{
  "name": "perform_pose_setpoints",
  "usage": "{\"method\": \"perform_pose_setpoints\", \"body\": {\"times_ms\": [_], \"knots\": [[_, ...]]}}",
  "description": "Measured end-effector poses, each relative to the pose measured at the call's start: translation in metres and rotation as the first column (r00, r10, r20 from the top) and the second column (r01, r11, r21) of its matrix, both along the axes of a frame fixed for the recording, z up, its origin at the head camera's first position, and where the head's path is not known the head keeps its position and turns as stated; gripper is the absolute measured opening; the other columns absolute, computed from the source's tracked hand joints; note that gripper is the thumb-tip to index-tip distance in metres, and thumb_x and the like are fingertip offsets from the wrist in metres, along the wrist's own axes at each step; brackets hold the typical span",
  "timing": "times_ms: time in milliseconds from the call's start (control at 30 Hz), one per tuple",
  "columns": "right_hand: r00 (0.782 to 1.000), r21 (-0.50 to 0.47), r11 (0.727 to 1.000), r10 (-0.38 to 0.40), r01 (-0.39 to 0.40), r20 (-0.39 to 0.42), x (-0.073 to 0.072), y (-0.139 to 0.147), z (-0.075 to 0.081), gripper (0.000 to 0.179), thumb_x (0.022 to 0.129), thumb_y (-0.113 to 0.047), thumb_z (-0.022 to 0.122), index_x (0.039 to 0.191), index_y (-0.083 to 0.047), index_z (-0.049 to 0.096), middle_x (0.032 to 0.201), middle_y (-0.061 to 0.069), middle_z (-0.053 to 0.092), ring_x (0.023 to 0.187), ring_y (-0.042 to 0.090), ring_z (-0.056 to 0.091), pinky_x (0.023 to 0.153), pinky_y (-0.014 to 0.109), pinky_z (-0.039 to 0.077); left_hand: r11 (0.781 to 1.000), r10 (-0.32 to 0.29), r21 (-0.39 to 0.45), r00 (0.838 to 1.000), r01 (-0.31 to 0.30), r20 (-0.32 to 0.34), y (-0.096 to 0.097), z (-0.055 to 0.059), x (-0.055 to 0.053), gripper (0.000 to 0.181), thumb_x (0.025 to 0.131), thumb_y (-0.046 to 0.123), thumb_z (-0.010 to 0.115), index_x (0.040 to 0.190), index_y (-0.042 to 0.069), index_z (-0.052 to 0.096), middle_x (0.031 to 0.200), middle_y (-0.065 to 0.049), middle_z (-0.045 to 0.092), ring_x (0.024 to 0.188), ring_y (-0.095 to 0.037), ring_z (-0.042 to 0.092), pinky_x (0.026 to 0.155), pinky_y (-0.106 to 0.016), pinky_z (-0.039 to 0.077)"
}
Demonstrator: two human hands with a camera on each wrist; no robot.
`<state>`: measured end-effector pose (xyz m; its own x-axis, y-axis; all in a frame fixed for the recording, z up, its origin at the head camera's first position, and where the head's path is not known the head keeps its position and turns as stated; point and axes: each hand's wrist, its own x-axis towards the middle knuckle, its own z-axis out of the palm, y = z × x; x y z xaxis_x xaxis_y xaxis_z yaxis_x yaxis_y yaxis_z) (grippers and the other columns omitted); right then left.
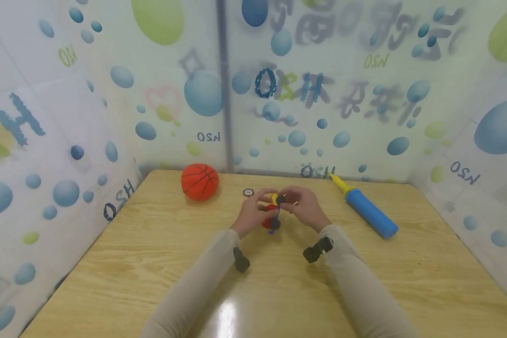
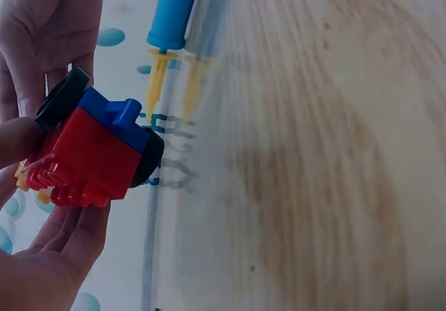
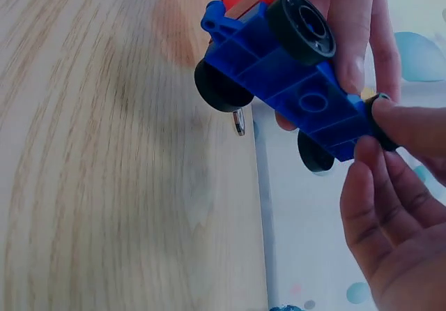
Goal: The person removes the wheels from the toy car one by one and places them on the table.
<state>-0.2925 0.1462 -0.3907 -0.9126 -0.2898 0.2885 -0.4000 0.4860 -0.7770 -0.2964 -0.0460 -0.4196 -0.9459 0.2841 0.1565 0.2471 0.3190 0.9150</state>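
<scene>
A toy car (image 3: pixel 300 95) with a blue chassis, red body and black wheels is held up by both hands, its underside facing the right wrist view. My left hand (image 1: pixel 252 215) grips the car by its body, thumb on one side and fingers on the other. The red block body (image 2: pixel 94 154) shows in the left wrist view, with small yellow parts beside it. My right hand (image 1: pixel 305 207) pinches a black wheel (image 3: pixel 374 116) at one end of the chassis between thumb and fingertips. Part of that wheel is hidden by the thumb.
A red toy basketball (image 1: pixel 200 182) sits at the back left of the wooden table (image 1: pixel 152 263). Behind the hands lies a small round disc (image 1: pixel 248 192). A blue hand pump (image 1: pixel 371 213) with a yellow nozzle lies to the right. Patterned walls (image 1: pixel 173 155) border the table.
</scene>
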Motion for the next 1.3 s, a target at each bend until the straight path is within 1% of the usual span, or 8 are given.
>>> {"method": "perform_pose_setpoints", "body": {"times_ms": [267,400,567,733,800,1033,1167,1300], "knots": [[1.0,0.09,0.996,0.005,-0.003,-0.02,-0.001,-0.005,0.004,0.025,0.088,-0.003,0.073,0.112,-0.007,0.069,0.093,0.011,0.074,0.079,0.017,0.066,0.07,0.029,0.055,0.998,0.034,-0.043,0.998,-0.036,-0.06,0.001,-0.002,0.0,0.047,0.09,0.018,0.075,0.133,0.032,0.06,0.125,-0.012,0.065,0.102,-0.031,0.071,0.086,-0.04,0.061],[1.0,0.092,0.996,-0.007,0.007,-0.006,-0.002,-0.007,0.005,0.023,0.088,-0.004,0.074,0.11,-0.007,0.069,0.092,0.011,0.072,0.077,0.018,0.064,0.065,0.029,0.054,0.997,0.059,-0.048,0.996,-0.063,-0.07,0.001,-0.001,0.002,0.044,0.091,0.021,0.075,0.131,0.033,0.062,0.125,-0.011,0.066,0.101,-0.03,0.072,0.086,-0.041,0.061],[1.0,0.084,0.996,-0.019,0.017,0.025,-0.006,-0.009,0.006,0.021,0.086,-0.005,0.076,0.106,-0.006,0.07,0.092,0.01,0.071,0.077,0.017,0.062,0.064,0.028,0.053,0.997,0.059,-0.043,0.994,-0.063,-0.091,0.002,-0.001,0.001,0.043,0.09,0.02,0.076,0.129,0.03,0.064,0.124,-0.011,0.066,0.101,-0.029,0.071,0.086,-0.039,0.061],[0.998,0.038,0.999,0.006,-0.008,0.061,-0.011,-0.008,0.005,0.017,0.081,-0.001,0.079,0.094,-0.002,0.068,0.081,0.008,0.064,0.073,0.016,0.057,0.066,0.026,0.049,0.999,0.031,-0.026,0.994,-0.034,-0.102,0.002,-0.002,0.001,0.042,0.089,0.013,0.076,0.127,0.027,0.066,0.125,-0.012,0.065,0.107,-0.032,0.069,0.087,-0.039,0.061],[0.997,0.002,1.0,0.024,-0.024,0.079,-0.012,-0.007,0.005,0.016,0.079,0.001,0.079,0.089,-0.001,0.067,0.075,0.007,0.06,0.069,0.017,0.054,0.062,0.025,0.047,1.0,0.019,-0.022,0.995,-0.021,-0.095,0.001,-0.002,0.0,0.041,0.089,0.012,0.076,0.126,0.027,0.066,0.127,-0.011,0.064,0.11,-0.032,0.067,0.089,-0.039,0.061],[0.99,-0.061,0.995,0.084,-0.078,0.112,-0.013,-0.005,0.0,0.015,0.079,0.002,0.078,0.083,-0.001,0.063,0.073,0.005,0.056,0.066,0.016,0.056,0.055,0.025,0.046,0.999,0.007,-0.039,0.998,-0.01,-0.066,0.0,-0.001,0.002,0.045,0.087,0.009,0.076,0.127,0.026,0.066,0.131,-0.011,0.063,0.114,-0.031,0.066,0.091,-0.04,0.06],[0.985,-0.07,0.993,0.109,-0.1,0.132,-0.011,-0.004,-0.002,0.015,0.081,0.0,0.078,0.082,-0.002,0.063,0.072,0.005,0.054,0.059,0.025,0.059,0.049,0.027,0.046,0.998,0.009,-0.059,0.999,-0.011,-0.043,0.001,0.0,0.002,0.045,0.087,0.007,0.075,0.127,0.025,0.066,0.133,-0.01,0.062,0.115,-0.03,0.065,0.091,-0.041,0.06],[0.979,-0.102,0.986,0.148,-0.135,0.138,-0.01,-0.004,-0.004,0.016,0.083,0.002,0.076,0.08,0.001,0.061,0.073,0.008,0.054,0.064,0.044,0.065,0.048,0.042,0.054,0.997,0.02,-0.071,1.0,-0.021,-0.023,0.001,0.003,0.004,0.044,0.087,0.006,0.075,0.126,0.025,0.066,0.135,-0.008,0.062,0.117,-0.029,0.064,0.092,-0.041,0.06]]}}
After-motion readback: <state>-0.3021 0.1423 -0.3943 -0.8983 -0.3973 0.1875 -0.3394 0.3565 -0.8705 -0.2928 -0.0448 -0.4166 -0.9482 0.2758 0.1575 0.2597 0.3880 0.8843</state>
